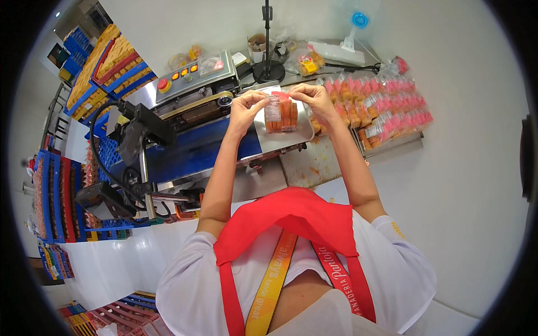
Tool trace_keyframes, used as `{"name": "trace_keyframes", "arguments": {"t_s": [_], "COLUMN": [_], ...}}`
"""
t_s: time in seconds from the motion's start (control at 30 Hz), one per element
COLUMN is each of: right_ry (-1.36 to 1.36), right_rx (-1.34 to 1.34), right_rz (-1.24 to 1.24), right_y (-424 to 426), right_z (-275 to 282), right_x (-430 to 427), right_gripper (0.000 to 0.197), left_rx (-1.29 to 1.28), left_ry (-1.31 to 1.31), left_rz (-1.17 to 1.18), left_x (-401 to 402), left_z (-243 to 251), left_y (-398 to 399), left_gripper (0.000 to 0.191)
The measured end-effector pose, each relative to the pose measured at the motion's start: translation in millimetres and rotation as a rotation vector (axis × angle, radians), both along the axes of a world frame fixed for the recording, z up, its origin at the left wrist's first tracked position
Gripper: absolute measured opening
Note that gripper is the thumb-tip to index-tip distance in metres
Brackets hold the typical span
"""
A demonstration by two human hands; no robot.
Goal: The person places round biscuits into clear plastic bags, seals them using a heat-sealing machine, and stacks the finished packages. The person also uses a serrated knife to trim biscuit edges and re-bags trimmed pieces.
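A clear plastic bag of orange-brown baked goods (287,115) is held up over the metal plate at the right end of the sealing machine. My left hand (248,110) pinches the bag's upper left corner between thumb and fingers. At the upper right corner my right hand (314,100) grips the pink-marked top edge, so the top is stretched between both hands. The bag carries a white printed label. Just left of it runs the machine's blue conveyor belt (193,147), with a yellowish sealing band (189,105) behind.
Rows of filled pink-topped bags (391,109) stand on the right. The control panel (195,75) has a red button. A black stand base (269,73) and a small blue fan (359,20) are behind. A black device on a metal post (147,126) and stacked crates (63,197) stand left.
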State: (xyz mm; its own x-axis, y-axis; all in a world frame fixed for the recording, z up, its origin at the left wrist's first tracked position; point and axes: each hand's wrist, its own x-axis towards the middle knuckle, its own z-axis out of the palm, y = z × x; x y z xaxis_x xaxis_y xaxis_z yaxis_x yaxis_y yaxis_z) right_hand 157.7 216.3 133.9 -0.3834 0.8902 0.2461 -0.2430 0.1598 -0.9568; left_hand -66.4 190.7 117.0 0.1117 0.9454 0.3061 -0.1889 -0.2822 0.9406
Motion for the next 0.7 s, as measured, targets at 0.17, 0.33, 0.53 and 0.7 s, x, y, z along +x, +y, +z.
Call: {"name": "trace_keyframes", "arguments": {"t_s": [0.17,0.33,0.53,0.7], "right_ry": [0.038,0.033,0.079,0.126], "right_rx": [0.003,-0.019,-0.004,0.001], "right_rz": [-0.098,-0.156,-0.194,-0.353], "right_y": [-4.7,-7.7,-4.0,-4.2], "right_z": [-5.5,-7.0,-14.6,-23.8], "right_x": [3.0,2.0,-2.4,-12.1], "right_gripper": [0.007,0.009,0.009,0.010], "left_rx": [0.092,0.088,0.206,0.219], "left_ry": [0.062,0.183,0.370,0.321], "left_rz": [-0.024,-0.212,-0.134,0.212], "left_x": [-3.6,-9.2,-14.5,12.5], "left_z": [-3.1,22.4,17.4,2.1], "left_y": [3.7,3.5,22.8,9.1], "left_gripper": [0.007,0.015,0.015,0.016]}}
